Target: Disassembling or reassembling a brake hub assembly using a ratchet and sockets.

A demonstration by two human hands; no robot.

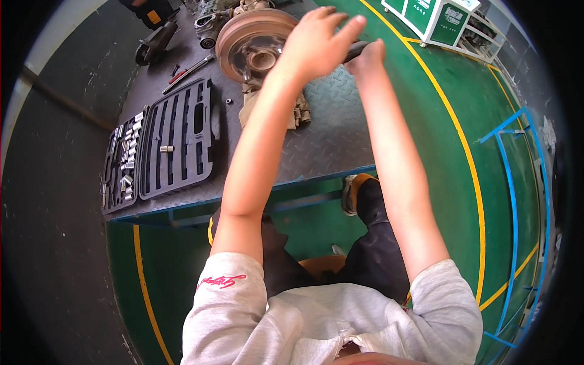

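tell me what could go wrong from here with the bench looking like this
The left hand appears close to the brown drum; if that shifts, fingers might get pinched.

A lone socket lies loose on the ribbed half of the open case, so a knock could send it rolling.

The small metal piece sits loose on the bench and might be swept away or lost.

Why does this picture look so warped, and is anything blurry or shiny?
Head view: the wide fisheye lens bows the yellow floor line and leaves black corners; in the same head view, the left hand and right hand look slightly soft, perhaps from moving; the head view also shows a pale sheen on the bench top.
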